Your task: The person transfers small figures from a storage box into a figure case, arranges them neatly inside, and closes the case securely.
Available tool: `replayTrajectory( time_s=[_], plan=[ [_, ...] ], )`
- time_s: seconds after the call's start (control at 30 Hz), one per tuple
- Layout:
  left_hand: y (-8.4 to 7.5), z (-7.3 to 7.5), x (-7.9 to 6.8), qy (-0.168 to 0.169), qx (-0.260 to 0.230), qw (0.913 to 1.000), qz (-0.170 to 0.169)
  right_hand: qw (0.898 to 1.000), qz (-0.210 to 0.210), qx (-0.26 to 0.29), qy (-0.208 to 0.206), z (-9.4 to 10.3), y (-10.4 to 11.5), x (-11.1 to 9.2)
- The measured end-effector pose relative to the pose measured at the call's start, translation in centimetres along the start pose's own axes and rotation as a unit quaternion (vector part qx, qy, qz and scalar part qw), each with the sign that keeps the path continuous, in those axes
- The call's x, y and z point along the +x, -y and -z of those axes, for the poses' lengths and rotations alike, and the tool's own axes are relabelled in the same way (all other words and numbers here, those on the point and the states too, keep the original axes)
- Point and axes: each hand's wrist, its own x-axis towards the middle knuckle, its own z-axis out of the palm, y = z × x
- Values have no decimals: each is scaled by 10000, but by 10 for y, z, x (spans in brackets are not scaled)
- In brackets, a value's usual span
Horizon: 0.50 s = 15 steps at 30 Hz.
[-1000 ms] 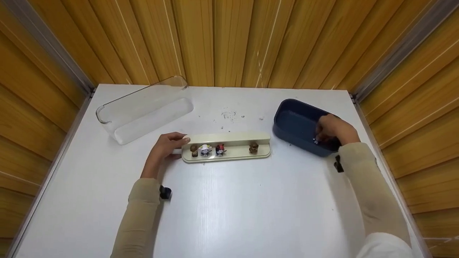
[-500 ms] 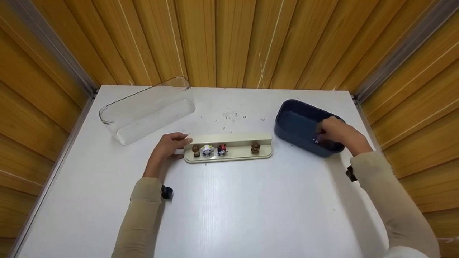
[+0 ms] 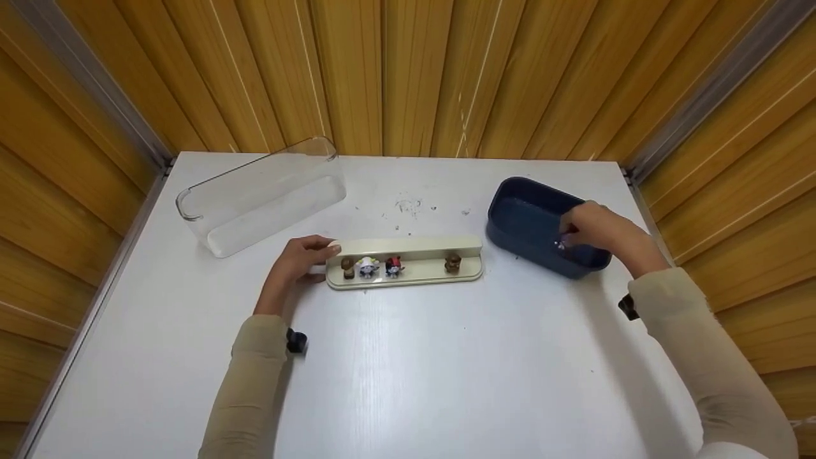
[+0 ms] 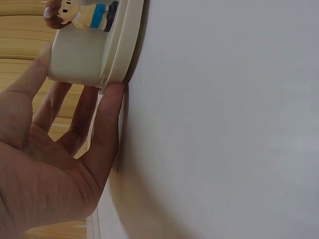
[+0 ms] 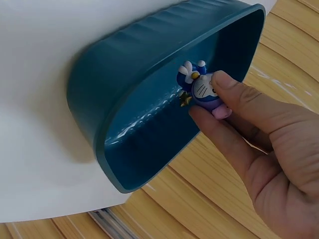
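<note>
My left hand [image 3: 298,258] grips the left end of a cream stepped display stand [image 3: 417,245], thumb on its upper step and fingertips by its base in the left wrist view. Along the stand's lower step stand a brown-haired figurine [image 3: 347,268], a white one [image 3: 368,267], a red-and-dark one [image 3: 394,266] and, farther right, a brown one [image 3: 452,262]. Over the dark blue bin [image 3: 526,223], my right hand [image 3: 593,226] pinches a blue-and-white cat-like figurine [image 5: 204,90] between thumb and fingers. A small gold star shape [image 5: 185,98] shows beside this figurine.
A clear open-topped bin [image 3: 268,194] stands at the back left of the white table [image 3: 414,370]. Dark marks [image 3: 408,206] and small specks dot the surface behind the stand. Wood-patterned panels [image 3: 408,76] enclose the back and sides.
My right wrist and forearm have swung outward to the right, while the fingers stay at the blue bin with the figurine. The left hand keeps its place on the stand.
</note>
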Motion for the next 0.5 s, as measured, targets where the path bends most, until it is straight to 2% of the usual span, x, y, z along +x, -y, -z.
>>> replayTrajectory(
  time_s=[0.23,0.5],
  plan=[
    [0,-2,0,-50,-213,9997,137,9995,120,-248,-121,2,13,-3],
    [0,-1,0,-64,-183,9997,179,9985,317,-362,-263,1,43,-9]
  ],
)
